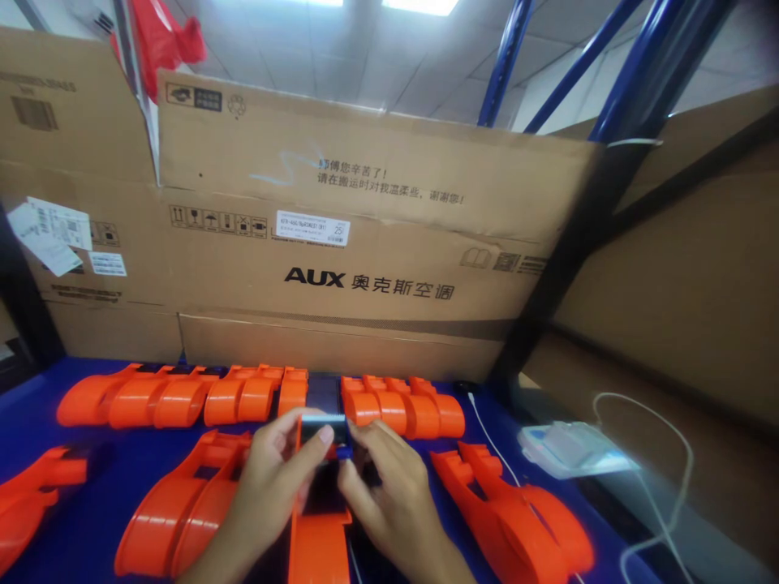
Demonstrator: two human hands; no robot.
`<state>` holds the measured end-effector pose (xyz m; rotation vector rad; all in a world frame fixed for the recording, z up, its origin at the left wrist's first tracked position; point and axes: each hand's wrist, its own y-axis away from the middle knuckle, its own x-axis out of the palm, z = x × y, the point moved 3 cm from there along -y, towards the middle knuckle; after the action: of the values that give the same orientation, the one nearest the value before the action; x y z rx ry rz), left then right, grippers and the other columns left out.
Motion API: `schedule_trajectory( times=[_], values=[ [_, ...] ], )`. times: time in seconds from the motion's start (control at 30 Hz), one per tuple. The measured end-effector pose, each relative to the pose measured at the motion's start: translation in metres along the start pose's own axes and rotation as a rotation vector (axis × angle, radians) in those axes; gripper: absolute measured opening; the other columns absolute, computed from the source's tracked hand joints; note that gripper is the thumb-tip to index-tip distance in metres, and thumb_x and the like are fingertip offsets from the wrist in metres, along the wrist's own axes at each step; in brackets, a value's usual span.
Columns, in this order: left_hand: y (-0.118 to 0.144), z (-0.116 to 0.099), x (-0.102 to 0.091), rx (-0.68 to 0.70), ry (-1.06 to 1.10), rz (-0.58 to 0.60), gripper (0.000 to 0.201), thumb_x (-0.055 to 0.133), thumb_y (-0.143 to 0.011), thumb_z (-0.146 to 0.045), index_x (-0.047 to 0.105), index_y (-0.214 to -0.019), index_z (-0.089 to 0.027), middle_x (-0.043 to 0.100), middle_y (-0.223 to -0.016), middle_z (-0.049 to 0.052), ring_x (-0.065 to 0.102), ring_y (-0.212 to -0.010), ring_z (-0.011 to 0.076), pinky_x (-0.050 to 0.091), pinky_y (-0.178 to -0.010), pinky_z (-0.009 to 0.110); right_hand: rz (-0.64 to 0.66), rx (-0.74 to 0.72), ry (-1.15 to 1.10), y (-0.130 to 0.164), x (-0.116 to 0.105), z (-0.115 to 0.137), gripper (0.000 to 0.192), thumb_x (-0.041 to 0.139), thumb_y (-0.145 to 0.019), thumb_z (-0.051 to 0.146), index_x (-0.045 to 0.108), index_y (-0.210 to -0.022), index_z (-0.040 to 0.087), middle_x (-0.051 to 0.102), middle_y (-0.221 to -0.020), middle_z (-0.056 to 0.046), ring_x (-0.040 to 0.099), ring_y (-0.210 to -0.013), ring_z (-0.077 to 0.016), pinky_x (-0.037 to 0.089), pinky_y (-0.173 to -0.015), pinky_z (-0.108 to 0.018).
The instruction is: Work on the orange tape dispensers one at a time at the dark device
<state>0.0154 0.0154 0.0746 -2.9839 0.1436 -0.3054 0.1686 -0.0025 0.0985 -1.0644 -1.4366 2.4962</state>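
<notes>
An orange plastic tape dispenser (320, 547) is held upright in front of me, its wide curved body toward me and a dark piece with a pale toothed edge (316, 419) across its top end. My left hand (273, 470) is closed around the left side of that end, thumb pressed on the dark piece. On the other side my right hand (395, 478) pinches the right edge, where a small blue part (346, 452) shows between thumb and fingers. Whether this blue part is fixed to the dispenser I cannot tell.
Similar orange dispensers (179, 401) stand in a row at the back of the blue table (109, 462); several more lie nearer, left and right (517, 519). A clear plastic case (572, 448) and white cable (685, 487) are at right. Cardboard (365, 341) walls the back.
</notes>
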Motion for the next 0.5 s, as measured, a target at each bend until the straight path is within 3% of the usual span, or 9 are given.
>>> schedule_trajectory(
  times=[0.23,0.4,0.5],
  values=[
    [-0.006,0.008,-0.006,-0.013,0.049,-0.023,0.029,0.071,-0.084,-0.047,0.065,-0.088,-0.02,0.045,-0.043,-0.009,0.036,-0.034,0.0074,0.03,-0.035,0.018,0.031,0.046,-0.063,-0.002,0.002,-0.004,0.025,0.058,-0.094,0.02,0.064,-0.118,0.015,0.067,-0.08,-0.007,0.064,-0.071,-0.0215,0.057,-0.066,-0.034],
    [-0.011,0.01,-0.009,-0.051,0.141,-0.044,0.031,0.07,-0.085,-0.05,0.064,-0.09,-0.02,0.05,-0.044,-0.007,0.042,-0.036,0.008,0.033,-0.038,0.018,0.096,-0.037,-0.077,-0.004,0.001,-0.004,0.038,0.055,-0.095,0.014,0.059,-0.133,0.017,0.072,-0.101,-0.012,0.067,-0.087,-0.0241,0.059,-0.083,-0.041],
    [-0.009,0.008,-0.006,-0.055,0.148,-0.053,0.034,0.07,-0.085,-0.05,0.066,-0.096,-0.019,0.052,-0.047,-0.006,0.044,-0.037,0.0083,0.034,-0.039,0.019,0.088,-0.075,-0.025,-0.002,0.002,-0.005,0.043,0.052,-0.093,0.01,0.056,-0.136,0.016,0.073,-0.103,-0.013,0.068,-0.089,-0.0248,0.06,-0.082,-0.041]
  ],
)
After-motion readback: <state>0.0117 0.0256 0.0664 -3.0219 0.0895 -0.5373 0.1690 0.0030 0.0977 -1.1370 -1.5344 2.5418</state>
